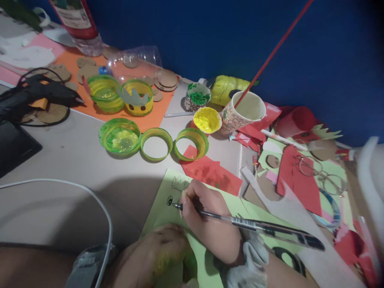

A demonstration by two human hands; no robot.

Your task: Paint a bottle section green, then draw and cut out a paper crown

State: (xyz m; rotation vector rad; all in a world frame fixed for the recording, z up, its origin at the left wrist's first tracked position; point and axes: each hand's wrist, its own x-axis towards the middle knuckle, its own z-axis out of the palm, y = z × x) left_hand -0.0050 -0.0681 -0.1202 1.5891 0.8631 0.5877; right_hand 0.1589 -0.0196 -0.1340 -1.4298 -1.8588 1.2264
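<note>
My right hand (207,216) is closed around a black-and-clear pen (246,224), its tip touching a light green sheet of paper (163,214). Near the tip is a small black oval drawing (169,200); above it runs a zigzag, crown-like outline (179,183). My left hand (162,254), stained with yellow-green paint, is curled against the paper at the lower edge, with part of its fingers out of frame. Beyond the sheet stand green-and-yellow painted rings (156,144) and a painted shallow cup (120,138). One painted piece (137,98) bears a grey crown and dark eye spots.
A patterned paper cup (237,116) holding a red stick stands beside cups of yellow paint (207,120) and green paint (198,96). A black glue gun (42,94) lies left, and a white cable (90,192) crosses the table. Glasses (318,170) and red scraps lie right.
</note>
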